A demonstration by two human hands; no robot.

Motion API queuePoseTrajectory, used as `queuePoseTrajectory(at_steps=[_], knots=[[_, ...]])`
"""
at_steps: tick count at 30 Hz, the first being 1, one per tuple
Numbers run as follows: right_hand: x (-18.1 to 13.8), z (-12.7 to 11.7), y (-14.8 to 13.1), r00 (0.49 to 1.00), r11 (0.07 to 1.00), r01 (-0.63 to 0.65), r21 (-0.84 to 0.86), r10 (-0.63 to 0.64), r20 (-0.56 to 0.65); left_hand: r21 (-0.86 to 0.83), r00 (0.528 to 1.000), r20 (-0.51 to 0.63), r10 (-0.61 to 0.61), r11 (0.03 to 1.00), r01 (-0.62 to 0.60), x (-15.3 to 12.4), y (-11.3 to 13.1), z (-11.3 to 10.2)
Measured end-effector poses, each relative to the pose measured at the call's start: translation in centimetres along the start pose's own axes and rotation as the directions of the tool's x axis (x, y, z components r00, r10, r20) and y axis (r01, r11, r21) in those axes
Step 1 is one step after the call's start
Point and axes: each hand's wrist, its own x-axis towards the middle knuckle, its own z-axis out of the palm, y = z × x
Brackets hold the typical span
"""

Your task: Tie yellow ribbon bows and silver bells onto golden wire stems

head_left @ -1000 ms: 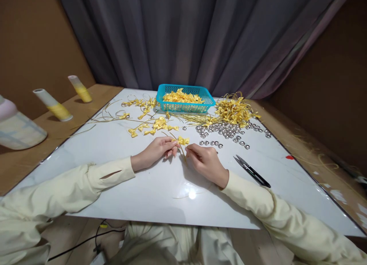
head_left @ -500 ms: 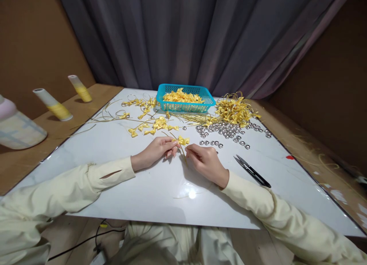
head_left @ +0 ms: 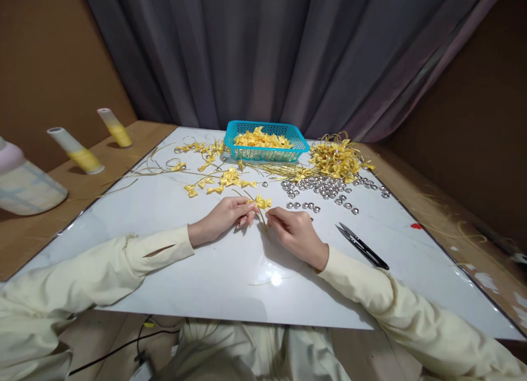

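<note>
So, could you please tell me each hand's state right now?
Left hand: closed, pinching a yellow ribbon bow.
Right hand: closed; whether it holds anything cannot be told.

Your glossy white tabletop (head_left: 222, 285) throws back one bright glare, apparently from above, and your right hand (head_left: 297, 233) casts a soft shadow. Behind, your dark grey pleated fabric curtain (head_left: 255, 51) stays dim; wide-angle distortion stretches your edges.
</note>
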Motion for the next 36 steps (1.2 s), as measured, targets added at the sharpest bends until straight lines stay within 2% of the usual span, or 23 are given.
queuePoseTrajectory(at_steps=[12,24,28,31,36], knots=[[-0.1,0.2,-0.3,1.0,1.0,0.019,0.001,-0.019,-0.001,0.05,1.0,0.002,0.013,0.999,-0.013,-0.2,0.2,0.2],[-0.3,1.4,0.0,0.991,0.977,0.13,-0.169,-0.121,0.064,-0.008,1.0,-0.017,-0.024,1.0,0.024,-0.5,0.5,1.0],[-0.1,1.4,0.1,0.987,0.973,0.156,-0.17,-0.147,0.069,-0.004,0.999,0.04,-0.023,1.0,0.023,-0.7,0.7,1.2],[0.1,1.2,0.0,0.989,0.98,0.135,-0.149,-0.123,0.084,0.006,0.998,0.068,-0.012,1.0,0.011,-0.9,0.6,1.3],[0.2,0.3,-0.5,0.994,0.997,0.034,-0.064,-0.027,0.102,0.046,0.998,0.04,0.051,0.998,-0.053,-0.8,0.1,1.2]])
